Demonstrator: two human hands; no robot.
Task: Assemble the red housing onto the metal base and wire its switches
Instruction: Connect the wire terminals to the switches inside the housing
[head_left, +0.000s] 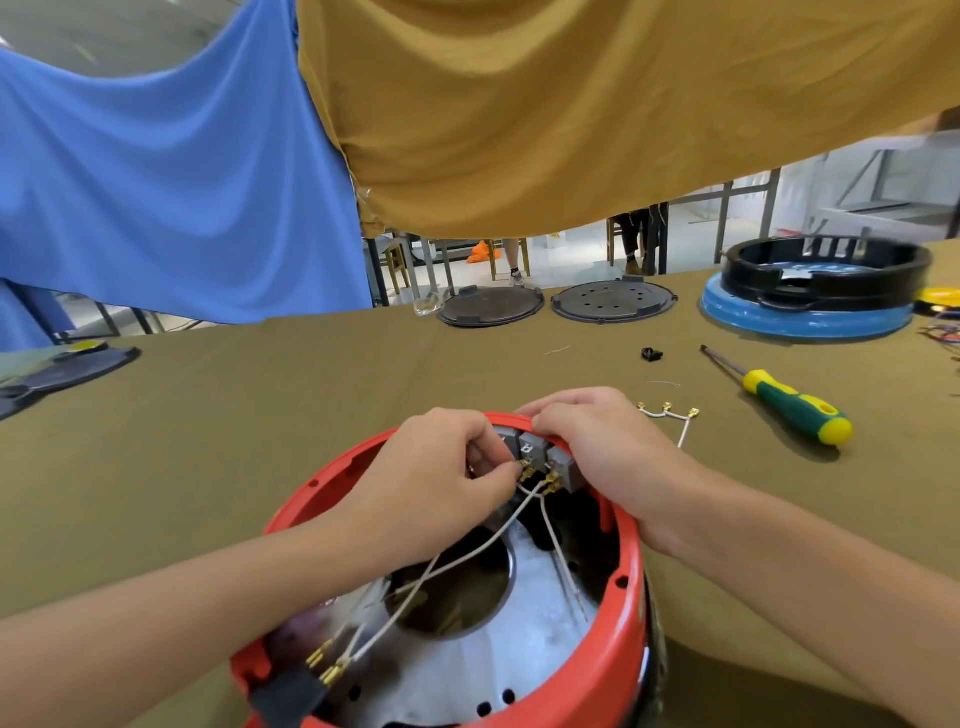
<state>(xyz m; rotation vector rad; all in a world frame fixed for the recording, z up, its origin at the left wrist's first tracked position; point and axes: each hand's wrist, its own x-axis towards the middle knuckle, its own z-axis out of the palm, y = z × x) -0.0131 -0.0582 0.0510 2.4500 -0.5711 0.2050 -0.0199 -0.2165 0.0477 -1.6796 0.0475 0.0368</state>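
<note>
A person's two bare hands work at the far rim of a red housing that sits over a metal base on an olive-covered table, close to the camera at the bottom centre of the view. The left hand reaches in from the lower left, wrist over the housing's opening, its thumb and forefinger pinched together on a brass terminal at the end of a white wire, held against the grey switches mounted inside the rim. The right hand comes in from the right, its fingers curled over the housing's rim and the tops of the switches, gripping them. A second brass terminal sits at the switch just beside the first, and white wires run from there down across the base's round hole to more terminals at a black block on the near rim.

On the table to the right lie a loose white wire harness with three brass ends and a green-and-yellow screwdriver. Farther back sit two dark round plates and a black ring stacked on a blue housing. Blue and mustard cloths hang above the table.
</note>
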